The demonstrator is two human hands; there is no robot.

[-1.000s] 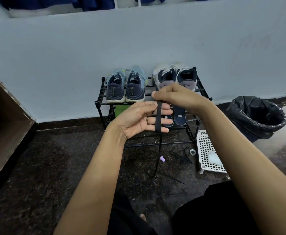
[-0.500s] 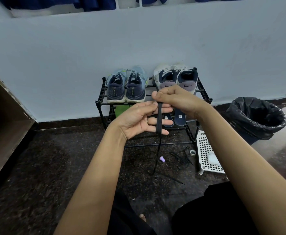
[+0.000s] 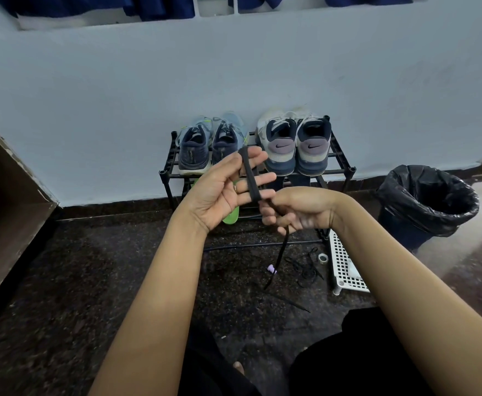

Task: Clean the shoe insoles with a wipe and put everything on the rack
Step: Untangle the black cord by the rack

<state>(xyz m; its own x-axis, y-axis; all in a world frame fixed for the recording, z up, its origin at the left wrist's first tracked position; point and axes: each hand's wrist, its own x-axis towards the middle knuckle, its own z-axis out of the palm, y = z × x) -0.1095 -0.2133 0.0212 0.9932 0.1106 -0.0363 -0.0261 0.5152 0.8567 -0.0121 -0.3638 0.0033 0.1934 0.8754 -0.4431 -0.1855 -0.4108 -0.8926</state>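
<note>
Centrally, a flat black woven shoelace point(image 3: 251, 175) is looped lengthwise over the straight, spread fingers of the left hand point(image 3: 219, 192), whose palm is turned towards the camera. Just below it, the same lace is pinched between the curled fingers and thumb of the right hand point(image 3: 298, 211), and its loose tail is hung down towards the dark speckled stone floor point(image 3: 91, 281). Behind the hands, a black tubular rack point(image 3: 164, 178) is set against the pale blue painted wall point(image 3: 234, 75). Its top shelf is filled by a pair of navy and light-blue mesh trainers point(image 3: 205, 147) and a pair of white and grey trainers point(image 3: 294, 144), heels outward. A rounded green insole point(image 3: 231, 218) is laid on the lower shelf, partly hidden by the left hand. A tangled thin black cord point(image 3: 305, 271) and a small lilac piece point(image 3: 271, 269) are scattered on the floor beside a white perforated plastic tray point(image 3: 345, 267). A bin lined with glossy crinkled black plastic point(image 3: 428, 201) is placed at the right.
</note>
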